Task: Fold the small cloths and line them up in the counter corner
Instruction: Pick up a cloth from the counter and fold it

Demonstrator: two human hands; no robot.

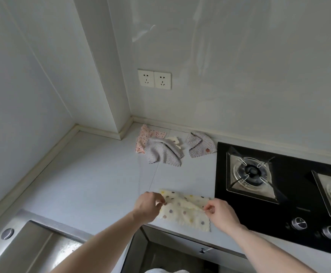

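Note:
A cream cloth with coloured dots (184, 210) lies near the counter's front edge, its far edge partly turned over toward me. My left hand (148, 203) pinches its left edge. My right hand (220, 213) pinches the folded edge at the right. Farther back, near the wall corner, several crumpled cloths lie loose: a pink patterned cloth (146, 135), a grey dotted cloth (163, 152) on top of it, a small cream cloth (175, 140) peeking out behind, and a second grey dotted cloth (200, 144) to the right.
A black gas hob (290, 196) with two burners and knobs fills the counter's right side, close to the cream cloth. A steel sink (32, 247) sits at the lower left. A double wall socket (154, 79) is above the corner. The grey counter (93, 180) stretches between.

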